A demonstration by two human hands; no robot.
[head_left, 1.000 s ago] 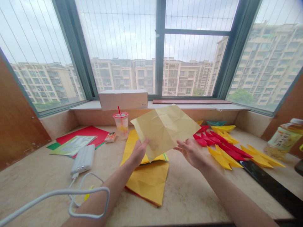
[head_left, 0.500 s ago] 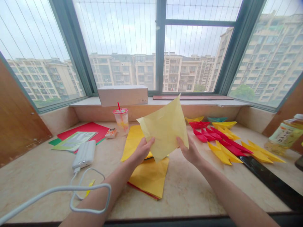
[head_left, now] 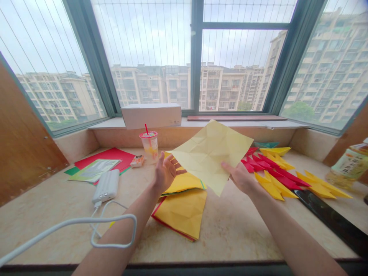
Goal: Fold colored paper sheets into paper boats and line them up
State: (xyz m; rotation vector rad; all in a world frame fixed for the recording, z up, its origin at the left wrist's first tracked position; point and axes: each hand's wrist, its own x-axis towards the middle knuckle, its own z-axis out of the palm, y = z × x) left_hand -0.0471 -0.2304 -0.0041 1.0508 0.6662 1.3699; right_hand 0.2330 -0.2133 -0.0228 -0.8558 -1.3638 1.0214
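Yellow creased paper (head_left: 211,155) held in right hand (head_left: 240,178), left hand (head_left: 165,172) open.

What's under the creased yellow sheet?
Folded yellow paper shows below the sheet, past its lower left edge; a second yellow stack lies nearer, uncovered. The sheet hides the far part of the folded paper and the counter beneath it.

Left hand (head_left: 166,172) now open, fingers spread
The creased yellow paper sheet (head_left: 211,155) has swung out flatter and wider, gripped by the right hand (head_left: 241,178).
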